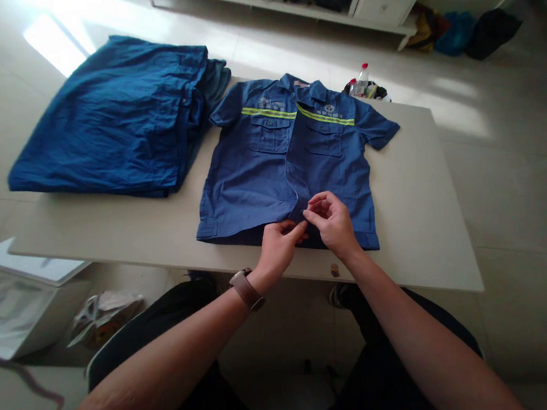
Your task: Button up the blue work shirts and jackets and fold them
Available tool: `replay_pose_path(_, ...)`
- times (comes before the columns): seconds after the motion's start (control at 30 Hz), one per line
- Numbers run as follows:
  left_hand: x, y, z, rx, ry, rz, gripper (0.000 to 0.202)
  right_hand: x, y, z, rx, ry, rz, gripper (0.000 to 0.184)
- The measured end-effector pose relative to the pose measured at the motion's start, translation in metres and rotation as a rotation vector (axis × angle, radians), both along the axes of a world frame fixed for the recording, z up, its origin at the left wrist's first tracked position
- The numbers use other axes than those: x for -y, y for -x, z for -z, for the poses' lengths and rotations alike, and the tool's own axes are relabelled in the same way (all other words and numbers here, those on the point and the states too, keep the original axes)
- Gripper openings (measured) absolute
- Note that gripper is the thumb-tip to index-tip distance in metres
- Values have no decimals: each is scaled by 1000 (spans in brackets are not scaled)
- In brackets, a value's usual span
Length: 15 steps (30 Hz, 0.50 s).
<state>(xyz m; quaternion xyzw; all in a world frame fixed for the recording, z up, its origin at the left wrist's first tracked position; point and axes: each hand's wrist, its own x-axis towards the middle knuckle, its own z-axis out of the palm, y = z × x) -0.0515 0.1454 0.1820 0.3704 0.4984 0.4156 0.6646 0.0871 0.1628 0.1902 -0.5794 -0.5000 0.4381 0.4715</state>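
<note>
A blue short-sleeved work shirt (248, 168) with yellow-green stripes and chest pockets lies front up on the table, its collar away from me. At the bottom of its front opening, my left hand (281, 244) pinches the hem edge between thumb and fingers. Close beside it, my right hand (331, 221) has thumb and forefinger pressed together on the front edge of the same shirt. The fingertips of both hands nearly meet there. Whatever small part of the cloth sits between them is too small to make out.
A thick stack of folded blue clothes (106, 126) occupies the left of the pale table (420, 212). Bottles with red caps (362, 75) stand past the far edge. A white bin (18, 299) and a plastic bag (104, 315) are at lower left. Beyond runs a white cabinet (381, 6).
</note>
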Motion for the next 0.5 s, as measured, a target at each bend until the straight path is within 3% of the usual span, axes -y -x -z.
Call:
replay_pose_path(0.27, -4, 4, -2, -4, 10, -17, 25, -7, -14, -1, -225, 200, -28, 44)
replay_pose_path(0.5, 4, -1, 8, 140, 233, -137, 24, -7, -18, -3, -315, 435, -127, 45)
